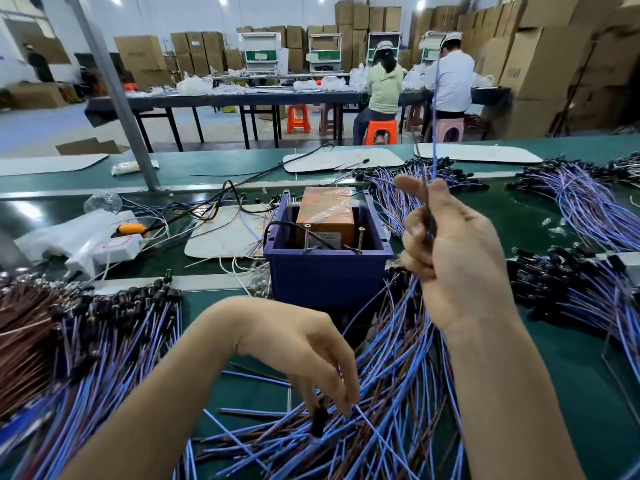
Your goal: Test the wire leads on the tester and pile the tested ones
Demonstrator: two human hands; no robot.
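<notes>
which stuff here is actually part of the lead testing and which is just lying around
Job: tester, loose leads, piled leads, raised lead in right hand, second lead pinched by left hand.
Lying about: power strip, orange-handled tool, white board, plastic bag.

Wire piles (pixel 398 393) crowd the tester box (pixel 325 275); bare mat (pixel 571 368) lies at right.

This is a factory hall. Big stacks of brown boxes (pixel 540 64) fill the top right. In the top middle, two people in white caps (pixel 384 84) sit on little stools (pixel 381 131) at a long table (pixel 242 98). Heaps of blue wires (pixel 398 393) lie on a green belt (pixel 214 166) below.
</notes>
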